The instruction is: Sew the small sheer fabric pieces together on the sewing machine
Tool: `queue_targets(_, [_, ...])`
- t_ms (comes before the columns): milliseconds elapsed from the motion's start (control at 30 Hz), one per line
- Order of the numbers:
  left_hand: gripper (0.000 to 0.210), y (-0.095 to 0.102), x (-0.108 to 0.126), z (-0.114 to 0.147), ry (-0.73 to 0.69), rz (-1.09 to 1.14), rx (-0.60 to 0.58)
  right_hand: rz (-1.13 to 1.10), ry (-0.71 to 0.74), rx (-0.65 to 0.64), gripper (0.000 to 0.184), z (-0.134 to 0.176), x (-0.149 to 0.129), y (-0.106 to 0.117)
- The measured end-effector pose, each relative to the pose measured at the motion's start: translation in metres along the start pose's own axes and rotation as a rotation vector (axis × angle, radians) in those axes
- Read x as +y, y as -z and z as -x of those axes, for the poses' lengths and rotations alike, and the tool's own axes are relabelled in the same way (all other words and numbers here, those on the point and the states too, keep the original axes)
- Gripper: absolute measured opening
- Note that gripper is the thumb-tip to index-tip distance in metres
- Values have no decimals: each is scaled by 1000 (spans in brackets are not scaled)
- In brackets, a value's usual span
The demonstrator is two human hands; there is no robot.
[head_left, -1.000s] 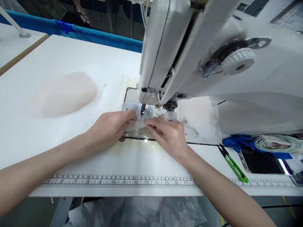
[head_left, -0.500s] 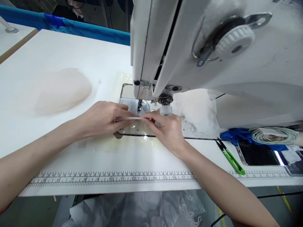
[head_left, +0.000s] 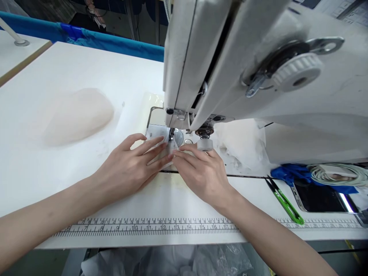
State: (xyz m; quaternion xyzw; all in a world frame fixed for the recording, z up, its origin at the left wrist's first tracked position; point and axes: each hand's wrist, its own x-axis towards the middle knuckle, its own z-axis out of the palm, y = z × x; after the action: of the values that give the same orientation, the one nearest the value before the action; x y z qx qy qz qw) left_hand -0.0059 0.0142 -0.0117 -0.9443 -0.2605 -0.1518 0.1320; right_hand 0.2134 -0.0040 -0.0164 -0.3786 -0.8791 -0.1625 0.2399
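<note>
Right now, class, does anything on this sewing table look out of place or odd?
Nothing looks plainly spilled or broken. One messy spot stands out, at the right of the table: a blue cloth and a pale coil bunched against a phone, odd clutter beside sewing.

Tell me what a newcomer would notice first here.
Probably the big white sewing machine filling the upper right. Below it, near the centre, the left hand and right hand come together at a thin white cloth. Bright green snips also stand out, lying on the white table at right.
</note>
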Motion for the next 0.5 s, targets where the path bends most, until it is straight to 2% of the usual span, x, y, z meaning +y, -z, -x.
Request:
queue_targets(233, [27, -1, -5, -3, 26, 22, 10, -6, -5, 26, 28, -1, 2, -6])
queue_targets(500, [30, -12, -19, -9, 52, 43, 16, 6, -40, -31, 26, -6, 11, -15])
